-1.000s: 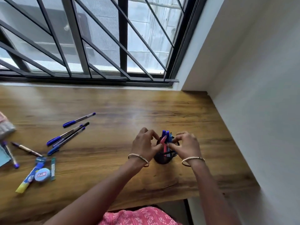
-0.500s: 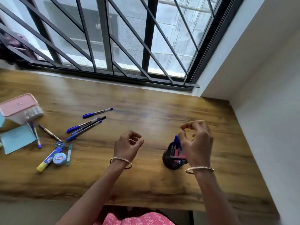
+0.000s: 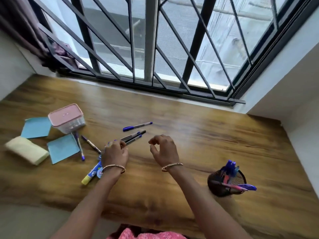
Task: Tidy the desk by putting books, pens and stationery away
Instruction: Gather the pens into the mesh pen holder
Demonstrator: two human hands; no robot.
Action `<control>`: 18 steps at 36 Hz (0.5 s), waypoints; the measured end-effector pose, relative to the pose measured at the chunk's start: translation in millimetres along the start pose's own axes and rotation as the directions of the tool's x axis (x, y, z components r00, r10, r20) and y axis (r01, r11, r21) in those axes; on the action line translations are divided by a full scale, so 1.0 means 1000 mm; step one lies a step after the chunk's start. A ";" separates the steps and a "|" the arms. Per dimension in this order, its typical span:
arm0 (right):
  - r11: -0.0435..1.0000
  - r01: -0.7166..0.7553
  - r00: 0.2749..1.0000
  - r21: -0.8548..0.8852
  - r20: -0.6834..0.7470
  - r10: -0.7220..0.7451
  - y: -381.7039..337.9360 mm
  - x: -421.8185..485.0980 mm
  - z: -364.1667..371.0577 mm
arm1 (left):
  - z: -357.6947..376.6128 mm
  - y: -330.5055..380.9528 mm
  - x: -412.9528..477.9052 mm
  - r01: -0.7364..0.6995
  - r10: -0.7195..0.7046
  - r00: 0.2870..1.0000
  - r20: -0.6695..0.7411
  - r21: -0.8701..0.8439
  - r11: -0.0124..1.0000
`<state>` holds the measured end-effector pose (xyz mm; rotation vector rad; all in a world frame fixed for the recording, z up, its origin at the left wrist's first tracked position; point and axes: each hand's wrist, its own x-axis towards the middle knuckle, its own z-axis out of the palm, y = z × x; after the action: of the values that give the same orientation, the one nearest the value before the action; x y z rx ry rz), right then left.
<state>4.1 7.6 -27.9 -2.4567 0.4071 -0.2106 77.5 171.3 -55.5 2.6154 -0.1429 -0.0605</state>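
Wooden desk (image 3: 198, 135): both my hands hover over its middle.
Left hand (image 3: 114, 155): fingers curled, tips on the pen bundle (image 3: 133, 137); a firm grip I cannot tell.
Right hand (image 3: 164, 150): loosely curled, holding nothing, just right of the bundle.
Loose pen (image 3: 137, 126): beyond both hands.
Holder (image 3: 226, 184): well right of my right hand, pens inside.
Notes (image 3: 63, 150), box (image 3: 66, 118): left of my left hand.

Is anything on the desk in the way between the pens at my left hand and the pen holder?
Nothing on the desk blocks it. The pens at the left hand and the pen holder have only bare desk between them. The right hand hovers over that stretch, holding nothing.
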 end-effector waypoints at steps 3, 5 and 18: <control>0.999 0.038 0.998 -0.039 0.042 -0.036 -0.009 0.017 0.020 | -0.006 -0.010 0.008 -0.030 0.032 0.999 -0.013 0.157 0.987; 0.995 0.068 0.995 -0.078 0.075 -0.062 -0.015 0.029 0.030 | -0.009 -0.015 0.014 -0.035 0.037 0.999 -0.002 0.228 0.973; 0.869 0.291 0.925 -0.401 0.348 -0.149 -0.047 0.085 0.064 | -0.020 -0.034 0.048 -0.104 0.066 0.990 0.123 0.340 0.935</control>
<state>110.7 50.8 -45.2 -2.9297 0.0280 0.1987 129.9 204.9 -55.6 2.9544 -0.3329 -0.1624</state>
